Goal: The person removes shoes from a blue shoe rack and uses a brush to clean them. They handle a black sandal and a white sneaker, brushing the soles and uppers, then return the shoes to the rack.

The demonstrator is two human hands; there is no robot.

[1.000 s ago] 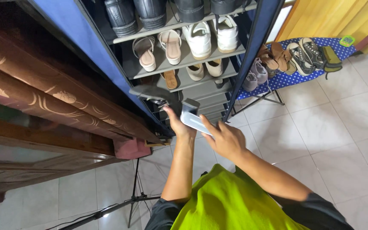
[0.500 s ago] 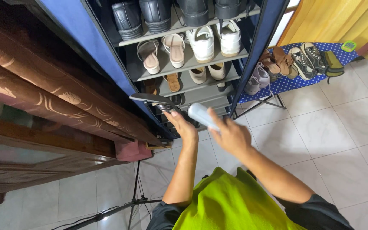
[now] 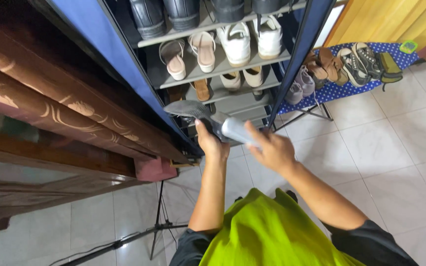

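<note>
A blue fabric shoe rack (image 3: 99, 54) with grey shelves stands beside dark carved wooden furniture (image 3: 50, 98). Pale glossy floor tiles (image 3: 385, 148) reflect light. A dotted blue ironing board (image 3: 341, 88) stands before yellow curtains (image 3: 380, 19). A black tripod (image 3: 154, 226) stands below.

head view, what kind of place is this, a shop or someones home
Most likely a home: a fabric-covered shoe rack filled with worn pairs, an ironing board also holding shoes, and yellow curtains above a tiled floor.

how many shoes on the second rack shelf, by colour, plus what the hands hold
pink sandals: 2
white sneakers: 2
grey heeled shoe, in left hand and right hand: 1, at
total: 5
</note>
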